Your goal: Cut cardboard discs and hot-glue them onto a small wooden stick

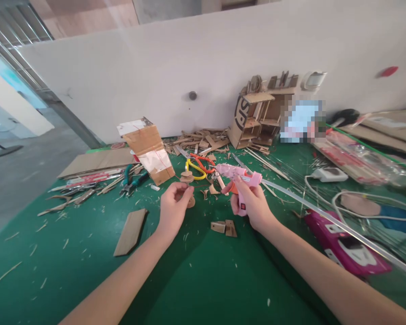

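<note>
My left hand (174, 205) pinches a small piece built of round cardboard discs (186, 176), partly hidden by my fingers. In my right hand (252, 203) is a pink hot glue gun (248, 178), its nozzle pointing left toward the discs but apart from them. A long clear glue stick (311, 207) runs out of the gun's back to the lower right. Below and between my hands lie small cut cardboard pieces (223, 227). Scissors with yellow and orange handles (199, 169) rest just beyond the discs. A flat cardboard strip (131, 232) lies left of my left forearm.
A folded cardboard piece (150, 149) stands at the back left, near green-handled pliers (130, 180). Cardboard scraps (203, 140) are heaped by the wall. A small cardboard shelf (246, 122) stands behind the gun. At right are a magenta device (345, 243), white cables and another person's hand (360, 205).
</note>
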The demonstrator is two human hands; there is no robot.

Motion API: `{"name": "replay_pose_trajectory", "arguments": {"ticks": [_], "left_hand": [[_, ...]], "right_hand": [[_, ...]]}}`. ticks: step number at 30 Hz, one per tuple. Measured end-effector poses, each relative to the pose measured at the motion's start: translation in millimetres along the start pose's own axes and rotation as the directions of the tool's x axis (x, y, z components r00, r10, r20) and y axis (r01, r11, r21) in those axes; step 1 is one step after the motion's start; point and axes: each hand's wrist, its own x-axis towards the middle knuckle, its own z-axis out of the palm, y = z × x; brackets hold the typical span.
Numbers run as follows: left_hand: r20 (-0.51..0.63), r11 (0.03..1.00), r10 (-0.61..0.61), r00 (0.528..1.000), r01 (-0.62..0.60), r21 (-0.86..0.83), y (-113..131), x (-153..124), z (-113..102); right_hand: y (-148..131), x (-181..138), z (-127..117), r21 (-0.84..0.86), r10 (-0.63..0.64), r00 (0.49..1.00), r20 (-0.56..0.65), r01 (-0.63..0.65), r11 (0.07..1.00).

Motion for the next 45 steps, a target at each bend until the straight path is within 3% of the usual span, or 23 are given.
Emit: {"name": "replay_pose_trajectory", "arguments": {"ticks": [6, 13, 21, 26, 31, 37, 45], "left_hand": [[0.062, 0.997, -0.049, 0.997, 0.052, -0.054, 5.6, -3.4, 3.3], [-0.014, 1.000, 0.026, 1.000, -0.027, -0.008, 6.5, -1.5, -0.7], [-0.035, 0.998, 0.055, 0.998, -0.055, 0.013, 7.1, -2.2, -1.9], [-0.097, 0.996, 0.086, 0.992, -0.086, 0.004, 8.0, -1.6, -4.5], [-0.083, 0.997, 0.075, 0.994, -0.077, -0.022, 6.4, -0.3, -5.8], [-0.078, 0.997, 0.080, 0.994, -0.081, -0.019, 4.7, -0.1, -5.0], [-0.030, 0.998, 0.063, 0.998, -0.064, -0.026, 6.6, -2.1, -4.3]], "right_hand": [[0.1, 5.7, -1.7, 0.100, -0.013, 0.980, -0.197, 0.033, 0.994], [-7.5, 20.5, 21.6, 0.234, 0.048, 0.998, -0.040, -0.037, 0.971], [0.5, 45.4, 55.7, 0.344, 0.117, 0.992, -0.052, -0.092, 0.934], [9.0, 45.6, 60.7, 0.347, 0.199, 0.979, -0.034, -0.175, 0.921], [5.9, 41.8, 50.2, 0.273, 0.167, 0.980, -0.108, -0.132, 0.953], [-4.5, 30.6, 33.2, 0.117, 0.183, 0.971, -0.155, -0.166, 0.979], [-10.0, 35.7, 1.6, -0.168, 0.001, 0.959, -0.284, -0.051, 0.984]]}}
